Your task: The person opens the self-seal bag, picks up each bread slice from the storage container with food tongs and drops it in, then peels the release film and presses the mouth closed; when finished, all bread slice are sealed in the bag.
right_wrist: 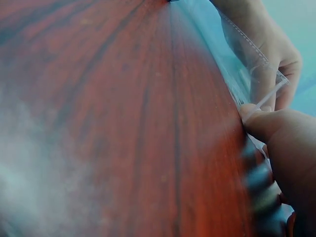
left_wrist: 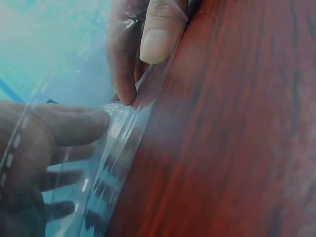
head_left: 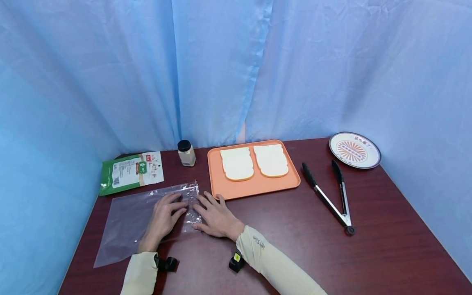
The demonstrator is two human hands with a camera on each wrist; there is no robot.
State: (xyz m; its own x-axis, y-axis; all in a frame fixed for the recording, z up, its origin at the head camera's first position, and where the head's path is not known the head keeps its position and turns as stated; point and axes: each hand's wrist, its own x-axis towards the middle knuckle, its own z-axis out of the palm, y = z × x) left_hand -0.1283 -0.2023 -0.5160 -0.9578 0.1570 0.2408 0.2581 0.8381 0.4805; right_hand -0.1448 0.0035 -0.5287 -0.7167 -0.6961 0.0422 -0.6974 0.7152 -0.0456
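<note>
A clear plastic zip bag [head_left: 127,215] lies flat at the left of the table, its zip end towards the right. My left hand [head_left: 164,215] rests on the bag near that end, fingers reaching towards the zip. At the zip edge, my right hand [head_left: 217,217] touches the bag with fingers spread and thumb apart. In the left wrist view, film stands in front of the left hand [left_wrist: 24,148], and the right thumb [left_wrist: 158,39] is at the bag's edge. The right wrist view has the right thumb [right_wrist: 264,121] against the film, near the left hand [right_wrist: 266,54].
Behind the bag are a green and white packet [head_left: 130,171] and a black-capped jar [head_left: 187,155]. An orange tray [head_left: 236,191] holds two bread slices [head_left: 237,164]. To the right lie black-tipped tongs [head_left: 332,205] and a patterned plate [head_left: 355,150]. Blue curtains [head_left: 221,73] enclose the table.
</note>
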